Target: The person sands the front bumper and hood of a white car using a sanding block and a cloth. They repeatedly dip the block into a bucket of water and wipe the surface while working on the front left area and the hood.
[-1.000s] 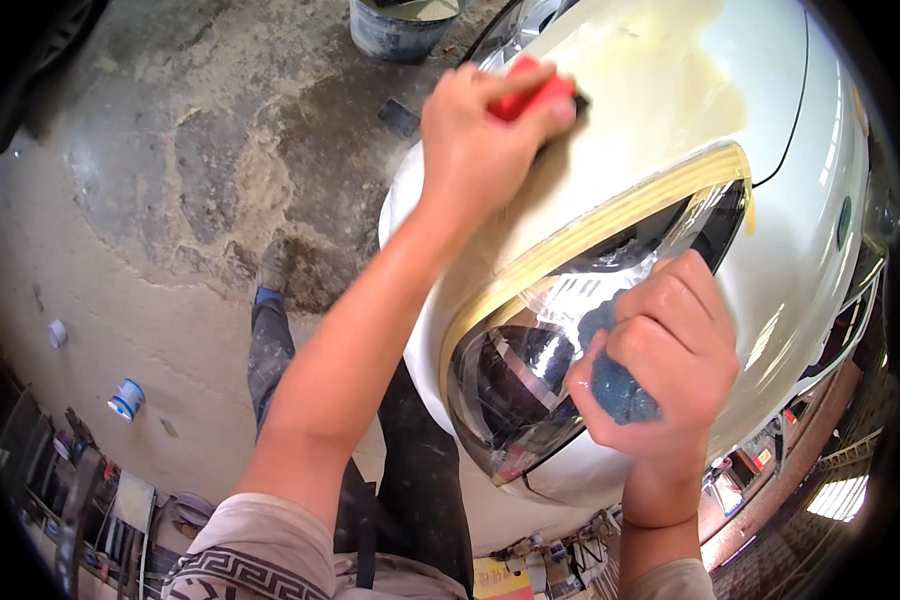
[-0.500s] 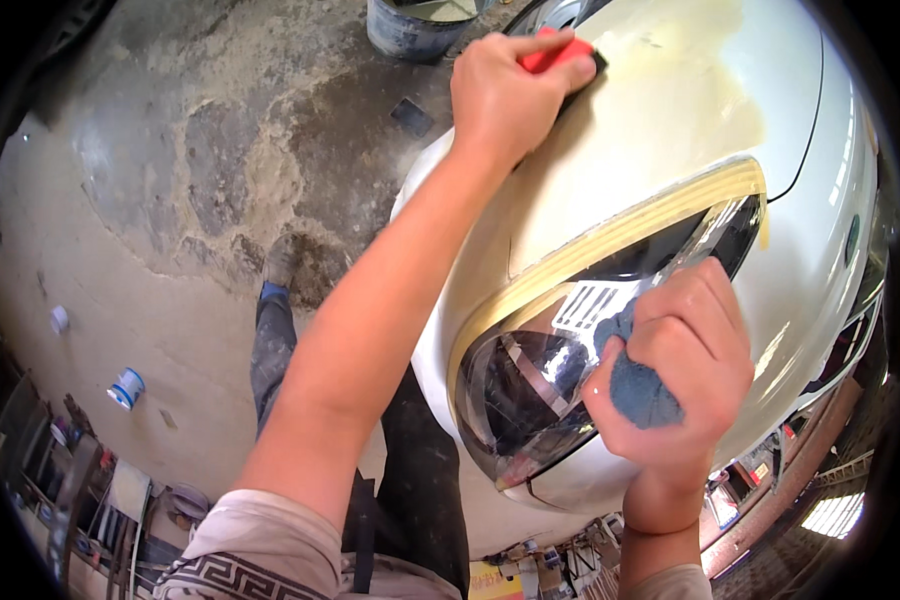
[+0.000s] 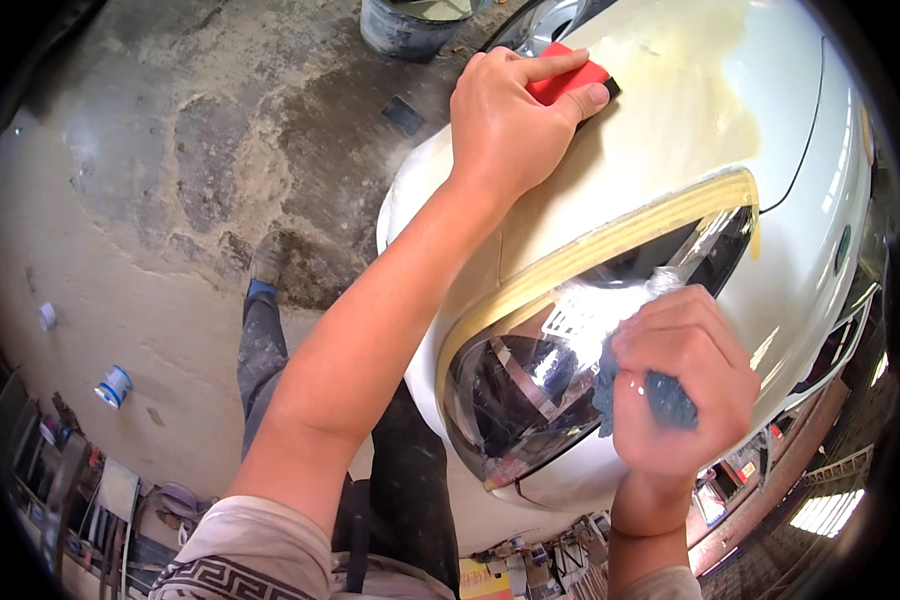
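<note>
My left hand [image 3: 525, 120] is closed around a red block with a black base [image 3: 570, 80], probably a sanding block, and presses it to the car's front fender [image 3: 660, 110]. The fender is white with yellowish, smoothed patches. Over the headlight [image 3: 520, 395], my right hand [image 3: 685, 380] makes a fist around a crumpled blue-grey cloth [image 3: 672, 400]; parts of it bulge out between the fingers. Yellow masking tape [image 3: 595, 235] borders the headlight's upper edge. A clear, shiny streak shows just above my right fist; whether it is water or a reflection I cannot tell.
A grey bucket [image 3: 405, 35] stands on the floor beyond the car's left side. A dark flat piece [image 3: 402, 115] lies near it. A blue-and-white roll [image 3: 113, 386] rests at left. Clutter [image 3: 90, 520] lines the lower left, and my leg [image 3: 260, 335] stands beside the car.
The red block and my left hand have moved slightly down and right along the fender. My right hand has shifted a little, with less of the cloth showing in its grip.
</note>
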{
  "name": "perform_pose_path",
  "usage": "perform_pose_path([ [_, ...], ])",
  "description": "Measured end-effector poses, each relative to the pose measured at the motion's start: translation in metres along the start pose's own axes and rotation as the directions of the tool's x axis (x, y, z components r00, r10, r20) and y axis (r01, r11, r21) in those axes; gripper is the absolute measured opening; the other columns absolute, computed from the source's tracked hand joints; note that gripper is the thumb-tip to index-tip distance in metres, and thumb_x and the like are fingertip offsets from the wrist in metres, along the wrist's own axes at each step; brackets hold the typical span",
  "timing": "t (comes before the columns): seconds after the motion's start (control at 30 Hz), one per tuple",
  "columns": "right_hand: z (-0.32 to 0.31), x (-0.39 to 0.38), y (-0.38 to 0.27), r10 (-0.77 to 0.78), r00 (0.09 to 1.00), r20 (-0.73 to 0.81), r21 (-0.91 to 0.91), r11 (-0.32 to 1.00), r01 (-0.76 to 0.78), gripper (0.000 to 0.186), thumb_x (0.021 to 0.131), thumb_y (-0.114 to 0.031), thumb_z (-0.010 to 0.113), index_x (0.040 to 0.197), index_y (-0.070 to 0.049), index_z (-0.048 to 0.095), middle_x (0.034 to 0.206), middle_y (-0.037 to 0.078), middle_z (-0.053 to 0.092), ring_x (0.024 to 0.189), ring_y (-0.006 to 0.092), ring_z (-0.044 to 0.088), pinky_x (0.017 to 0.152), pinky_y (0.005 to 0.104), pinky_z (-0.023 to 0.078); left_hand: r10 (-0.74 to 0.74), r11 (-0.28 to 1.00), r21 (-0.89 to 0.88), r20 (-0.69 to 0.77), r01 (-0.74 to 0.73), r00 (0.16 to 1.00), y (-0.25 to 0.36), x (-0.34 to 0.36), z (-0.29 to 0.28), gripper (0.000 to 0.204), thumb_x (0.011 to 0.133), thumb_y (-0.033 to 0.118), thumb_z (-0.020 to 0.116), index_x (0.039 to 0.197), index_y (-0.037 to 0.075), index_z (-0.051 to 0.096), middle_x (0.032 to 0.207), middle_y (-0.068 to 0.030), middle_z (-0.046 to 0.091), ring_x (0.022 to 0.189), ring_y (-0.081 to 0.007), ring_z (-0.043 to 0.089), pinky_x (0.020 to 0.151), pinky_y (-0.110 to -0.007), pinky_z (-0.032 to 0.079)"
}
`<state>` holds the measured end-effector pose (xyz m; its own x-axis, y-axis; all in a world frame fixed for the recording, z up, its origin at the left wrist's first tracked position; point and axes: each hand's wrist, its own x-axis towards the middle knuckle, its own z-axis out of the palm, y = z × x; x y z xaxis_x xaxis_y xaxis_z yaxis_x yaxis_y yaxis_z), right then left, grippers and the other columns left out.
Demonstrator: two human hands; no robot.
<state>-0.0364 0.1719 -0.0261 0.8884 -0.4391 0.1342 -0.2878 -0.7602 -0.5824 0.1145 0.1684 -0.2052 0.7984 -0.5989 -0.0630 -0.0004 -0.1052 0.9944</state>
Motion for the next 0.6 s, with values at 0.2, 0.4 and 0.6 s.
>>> perform_pose_path([
  [0.2, -0.002, -0.004, 0.006, 0.013, 1.0, -0.023, 0.047, 0.999, -0.012, 0.024, 0.051, 0.007, 0.066, 0.073, -0.002, 0.062, 0.07, 0.008, 0.058, 0.063, 0.0278, 0.058, 0.058, 0.0337, 0.045, 0.018, 0.995, 0.094, 0.125, -0.03, 0.992, 0.018, -0.094, -0.03, 0.044, 0.08, 0.038, 0.086, 0.119, 0.017, 0.083, 0.096, -0.0087, 0.065, 0.098, -0.0258, 0.062, 0.089, -0.038, 0.051],
  [0.4, 0.001, 0.002, 0.004, -0.003, 1.0, -0.019, 0.051, 0.999, 0.004, 0.024, 0.051, 0.005, 0.067, 0.073, -0.003, 0.062, 0.07, 0.007, 0.058, 0.063, 0.0267, 0.058, 0.058, 0.0334, 0.046, 0.095, 0.987, 0.129, 0.009, -0.095, 0.995, 0.002, 0.003, 0.0, 0.042, 0.081, 0.04, 0.084, 0.114, 0.015, 0.083, 0.088, -0.0131, 0.067, 0.086, -0.0289, 0.064, 0.081, -0.039, 0.051],
  [0.6, -0.002, 0.001, 0.009, 0.023, 1.0, 0.003, 0.039, 0.999, -0.023, 0.022, 0.052, 0.001, 0.069, 0.072, -0.006, 0.062, 0.07, 0.006, 0.059, 0.063, 0.0257, 0.058, 0.059, 0.0339, 0.045, 0.07, 0.978, 0.188, 0.091, -0.086, 0.993, 0.017, -0.053, -0.016, 0.04, 0.083, 0.041, 0.083, 0.117, 0.019, 0.083, 0.095, -0.0134, 0.068, 0.093, -0.0287, 0.066, 0.083, -0.04, 0.053],
])
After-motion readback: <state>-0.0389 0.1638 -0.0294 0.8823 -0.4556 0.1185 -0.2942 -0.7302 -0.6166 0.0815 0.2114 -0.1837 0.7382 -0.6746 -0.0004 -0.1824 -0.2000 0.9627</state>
